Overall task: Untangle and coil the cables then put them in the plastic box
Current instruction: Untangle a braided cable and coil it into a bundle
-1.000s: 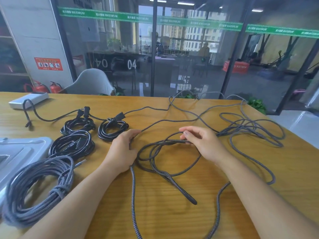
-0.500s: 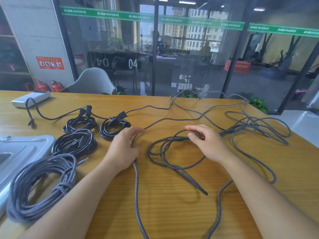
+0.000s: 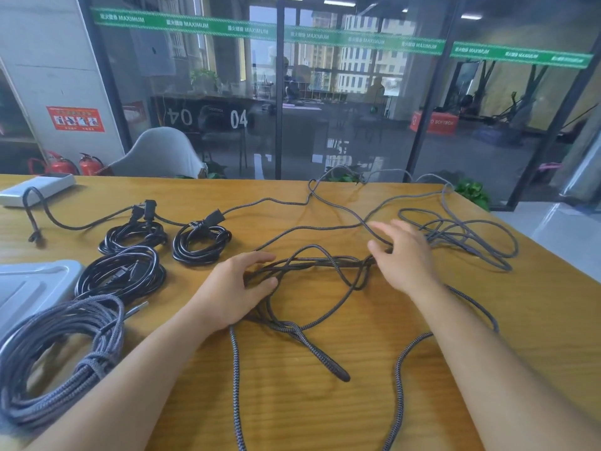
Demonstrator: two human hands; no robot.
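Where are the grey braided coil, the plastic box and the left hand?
grey braided coil [image 3: 48, 346]: head view, on its bundled strands at left.
plastic box [image 3: 29, 288]: head view, on its lid.
left hand [image 3: 227, 288]: head view, on its back.

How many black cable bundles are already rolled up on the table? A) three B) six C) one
A: three coiled black cable bundles lie left of the hands, the first bundle, the second bundle and the third bundle, apart from the grey braided coil.
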